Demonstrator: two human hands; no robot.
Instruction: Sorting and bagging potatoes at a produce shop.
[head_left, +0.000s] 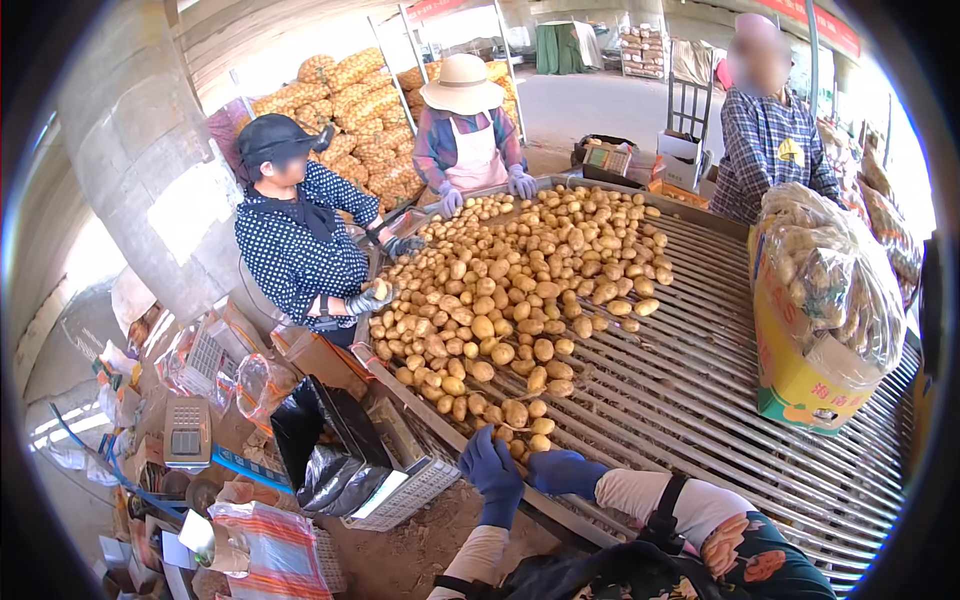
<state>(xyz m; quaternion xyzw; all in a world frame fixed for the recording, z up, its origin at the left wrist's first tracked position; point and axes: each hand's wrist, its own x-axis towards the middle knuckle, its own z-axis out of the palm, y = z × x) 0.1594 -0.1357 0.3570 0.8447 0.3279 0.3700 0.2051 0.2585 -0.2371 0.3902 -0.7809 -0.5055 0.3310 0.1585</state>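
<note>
A large heap of potatoes (487, 289) lies on a slatted metal sorting table (697, 337). My left hand (491, 469), in a blue glove, is at the table's near edge, beside the closest potatoes; whether it grips one cannot be told. Just right of it, my right hand (562, 472), also in a blue glove, reaches over the slats with its fingertips against the near potatoes, and its grip is hidden. A co-worker in a polka-dot shirt (300, 232) holds a potato (381, 289) at the table's left side. A person in a sun hat (465, 135) rests gloved hands at the far edge.
On the table's right stands a yellow cardboard box (806, 375) with a plastic bag of produce. A person in a checked shirt (772, 142) stands behind it. Left of my hands are a black-lined crate (412, 487) and a scale (187, 431). Net sacks (360, 97) are stacked behind.
</note>
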